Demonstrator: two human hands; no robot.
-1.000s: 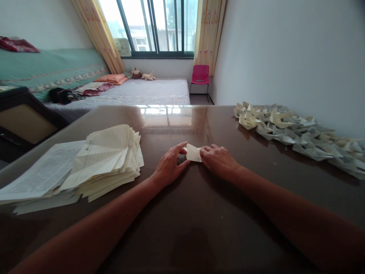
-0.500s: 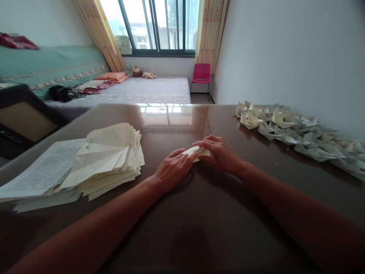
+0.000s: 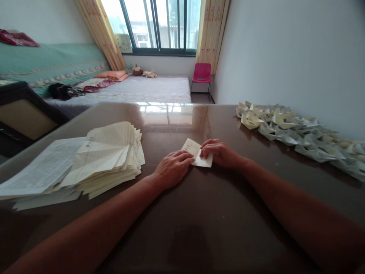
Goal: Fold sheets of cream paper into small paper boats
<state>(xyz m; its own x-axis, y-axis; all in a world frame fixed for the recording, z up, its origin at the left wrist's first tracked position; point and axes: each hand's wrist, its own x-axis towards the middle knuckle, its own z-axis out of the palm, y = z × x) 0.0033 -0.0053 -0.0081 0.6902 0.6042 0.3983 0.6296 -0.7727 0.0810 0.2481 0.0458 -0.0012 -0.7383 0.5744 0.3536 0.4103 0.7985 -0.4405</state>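
A small cream sheet of folded paper (image 3: 190, 147) lies on the table between my hands, with printed characters near its upper left corner and a crease across it. My left hand (image 3: 174, 166) rests low on the table, its fingertips pressing on the paper's lower left edge. The curled fingers of my right hand (image 3: 219, 152) grip the paper's right side from above; its thumb is mostly hidden.
A thick stack of cream and printed sheets (image 3: 107, 152) lies to the left on the glossy brown table (image 3: 182, 224). Many folded paper pieces (image 3: 288, 127) are heaped along the right wall. Beyond the table are a bed (image 3: 154, 89) and a pink chair (image 3: 202, 73).
The paper has opened out from a narrow folded strip to a wider piece lying flatter. My right hand has curled its fingers onto it, while my left hand has shifted slightly.
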